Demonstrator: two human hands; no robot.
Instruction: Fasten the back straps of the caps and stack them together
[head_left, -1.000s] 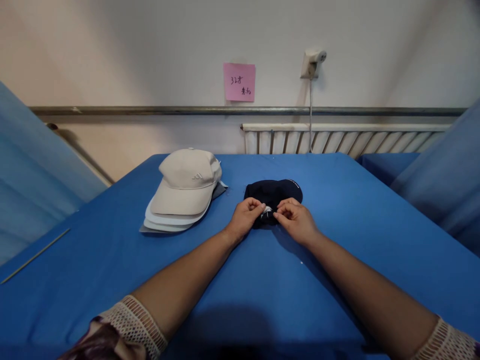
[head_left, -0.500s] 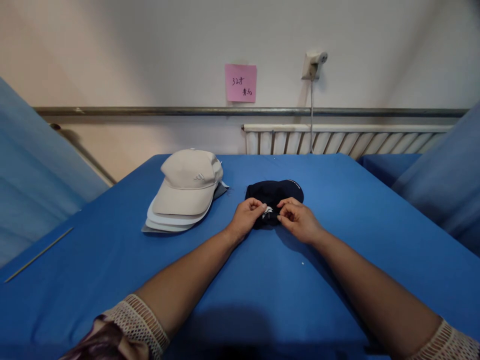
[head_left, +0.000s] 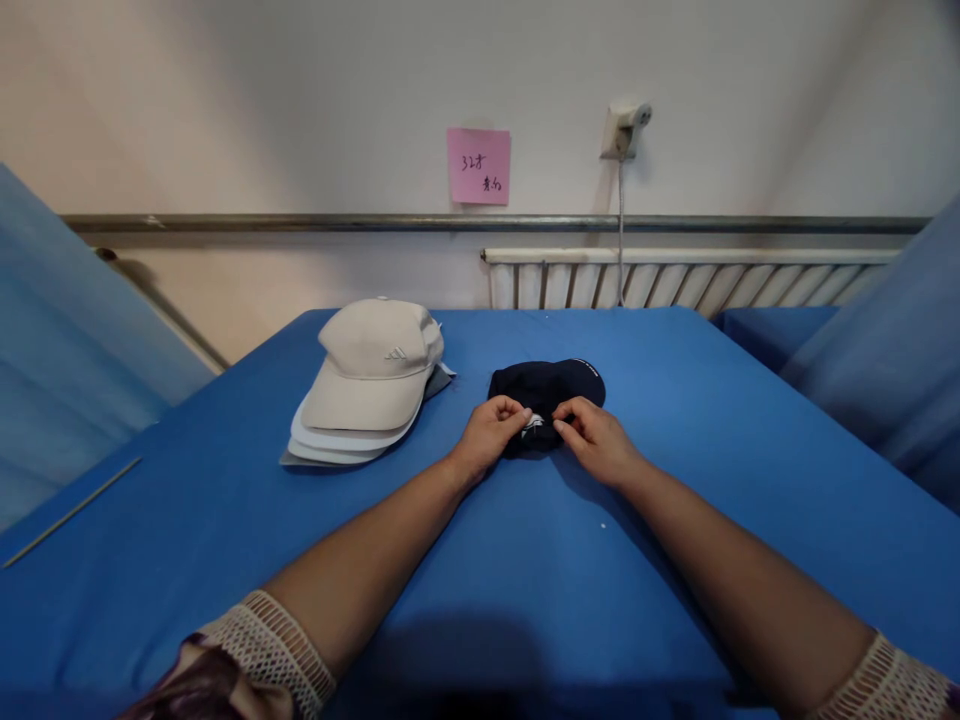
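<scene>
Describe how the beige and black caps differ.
The beige cap stands domed; the black cap looks flatter. The beige cap tops a stack; the black cap lies on blue cloth. The left hand and right hand are at the black cap, not the beige cap. Both have brims.

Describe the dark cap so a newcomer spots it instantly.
On the blue-covered table, look right of the cap stack. There, the left hand and right hand touch a baseball cap, brim toward the far right. Near-black fabric sets it apart from the paler stack.
</scene>
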